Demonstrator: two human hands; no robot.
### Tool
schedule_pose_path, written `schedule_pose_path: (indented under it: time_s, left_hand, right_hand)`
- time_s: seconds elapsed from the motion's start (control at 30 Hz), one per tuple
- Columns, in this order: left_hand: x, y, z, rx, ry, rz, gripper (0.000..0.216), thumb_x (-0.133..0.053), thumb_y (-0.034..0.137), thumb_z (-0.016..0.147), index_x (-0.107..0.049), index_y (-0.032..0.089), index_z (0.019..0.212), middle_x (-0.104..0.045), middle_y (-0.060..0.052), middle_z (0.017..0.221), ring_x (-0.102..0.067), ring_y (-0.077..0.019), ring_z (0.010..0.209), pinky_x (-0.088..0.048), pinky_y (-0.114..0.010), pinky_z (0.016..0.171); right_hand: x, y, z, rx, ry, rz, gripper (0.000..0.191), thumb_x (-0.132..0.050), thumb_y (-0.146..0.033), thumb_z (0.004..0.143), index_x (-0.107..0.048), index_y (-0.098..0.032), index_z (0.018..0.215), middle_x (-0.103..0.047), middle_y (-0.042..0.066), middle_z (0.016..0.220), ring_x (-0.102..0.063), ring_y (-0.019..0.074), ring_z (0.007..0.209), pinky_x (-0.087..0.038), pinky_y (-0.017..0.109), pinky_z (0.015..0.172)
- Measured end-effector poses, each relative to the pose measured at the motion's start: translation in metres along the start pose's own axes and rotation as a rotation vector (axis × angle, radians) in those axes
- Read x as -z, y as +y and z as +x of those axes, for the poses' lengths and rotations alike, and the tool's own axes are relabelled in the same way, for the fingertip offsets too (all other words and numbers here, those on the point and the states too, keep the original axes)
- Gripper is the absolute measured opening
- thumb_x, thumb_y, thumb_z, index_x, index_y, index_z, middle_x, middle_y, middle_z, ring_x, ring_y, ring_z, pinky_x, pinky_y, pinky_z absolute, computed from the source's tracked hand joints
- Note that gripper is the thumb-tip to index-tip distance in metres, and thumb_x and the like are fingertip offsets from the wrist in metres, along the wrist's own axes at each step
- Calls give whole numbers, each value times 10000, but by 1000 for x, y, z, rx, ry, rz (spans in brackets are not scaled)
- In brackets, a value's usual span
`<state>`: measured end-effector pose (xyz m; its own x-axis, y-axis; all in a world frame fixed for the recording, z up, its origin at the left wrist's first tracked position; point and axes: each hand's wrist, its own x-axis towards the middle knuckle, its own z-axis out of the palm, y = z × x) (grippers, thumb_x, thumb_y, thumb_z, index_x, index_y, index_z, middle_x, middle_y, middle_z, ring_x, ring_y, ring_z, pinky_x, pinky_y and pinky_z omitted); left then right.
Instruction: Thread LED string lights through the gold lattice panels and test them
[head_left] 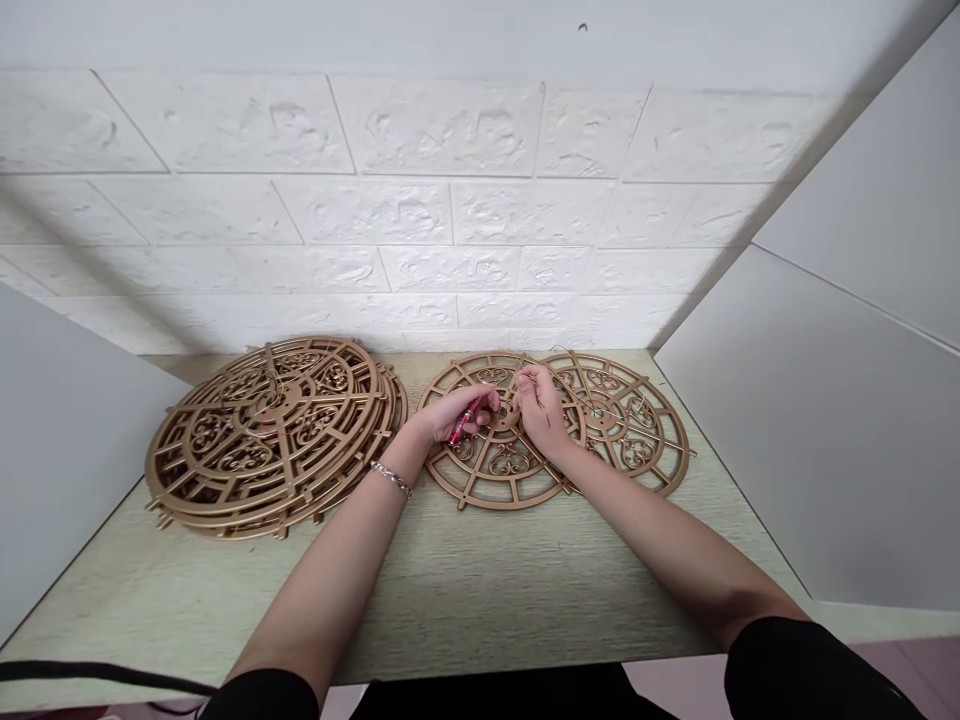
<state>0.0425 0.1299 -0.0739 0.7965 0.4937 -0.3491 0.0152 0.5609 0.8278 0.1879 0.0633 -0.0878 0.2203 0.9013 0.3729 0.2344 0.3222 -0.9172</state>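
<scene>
My left hand point(448, 410) is curled around a slim red pen-like tool point(465, 422) with a silver end; its exact kind is unclear. Close beside it, my right hand point(541, 412) is closed, thumb against fingers, and what it pinches is too small to make out. Both hands are above the middle of a round gold openwork disc point(515, 494) with scroll patterns, lying flat. A second gold disc point(681, 440) lies to its right, partly covered by the first. Thin wire or thread shows on that second disc.
On the left stands a stack of several matching gold discs point(289, 465), with thin wires on the top one. The pale green tabletop point(480, 600) meets a white brick-pattern wall point(450, 210) behind. Grey panels border both sides. A black strap or cable point(105, 672) crosses the front left.
</scene>
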Motion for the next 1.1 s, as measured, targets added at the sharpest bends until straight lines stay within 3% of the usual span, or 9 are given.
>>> schedule_pose_path:
  time_s: [0.13, 0.27, 0.4, 0.57, 0.67, 0.77, 0.93, 1.1]
  left_hand:
    - [1, 2, 0, -20, 1, -158, 458, -456, 556, 777, -533, 117, 674, -506, -49, 624, -408, -64, 405, -184, -110, 273]
    - [-1, 2, -1, -70, 99, -186, 369, -463, 438, 820, -455, 126, 622, -572, -78, 748, -525, -101, 448, -288, -140, 288]
    - [-3, -2, 0, -133, 131, -186, 316, -460, 363, 850, -468, 124, 643, -571, -70, 771, -587, -127, 548, -381, -169, 359]
    - [2, -7, 3, -190, 13, -118, 218, -559, 345, 796, -548, 128, 816, -506, -8, 652, -482, -75, 443, -381, -169, 380]
    - [1, -6, 1, -174, -17, -122, 180, -562, 313, 786, -533, 164, 883, -423, 40, 557, -352, -39, 358, -265, -128, 328]
    - [-5, -4, -2, -160, 13, -102, 176, -584, 318, 764, -499, 183, 837, -363, 66, 518, -272, -24, 333, -196, -114, 312]
    - [-9, -6, -1, -174, 64, 85, 286, -704, 283, 671, -446, 174, 729, -312, 93, 471, -242, -10, 335, -192, -112, 317]
    - [-8, -6, 2, -162, 59, 88, 328, -647, 419, 716, -420, 181, 729, -303, 102, 457, -230, -12, 324, -216, -116, 310]
  right_hand:
    - [-1, 0, 1, -56, 45, -41, 154, -443, -307, 818, -311, -230, 837, -306, -77, 564, -322, 99, 456, -277, 215, 456]
    - [-2, 2, 0, 14, 58, -102, 175, -426, -192, 755, -283, -227, 849, -326, -56, 628, -399, 114, 550, -363, 237, 550]
    - [-1, 1, -3, 59, 35, -145, 69, -319, -251, 840, -329, -222, 902, -407, -18, 683, -484, 140, 628, -410, 274, 610]
    - [-1, -4, -3, 36, -39, -255, 251, -249, -323, 893, -455, -197, 959, -545, 32, 742, -551, 165, 671, -436, 303, 652]
    - [-3, -1, 0, 61, -65, -309, 348, -252, -320, 893, -485, -179, 1108, -595, 87, 1000, -573, 189, 887, -440, 327, 781]
    - [-4, 5, 4, 43, -100, -398, 438, -244, -311, 893, -443, -147, 1247, -532, 112, 1202, -525, 204, 1060, -409, 334, 880]
    - [-5, 0, 4, -70, -274, -727, 517, -231, -254, 891, -272, -112, 1386, -609, 147, 1070, -586, 258, 929, -440, 357, 767]
    - [-7, -13, 2, -31, -375, -926, 503, -205, -201, 897, -278, -75, 1379, -647, 140, 961, -609, 242, 820, -426, 350, 769]
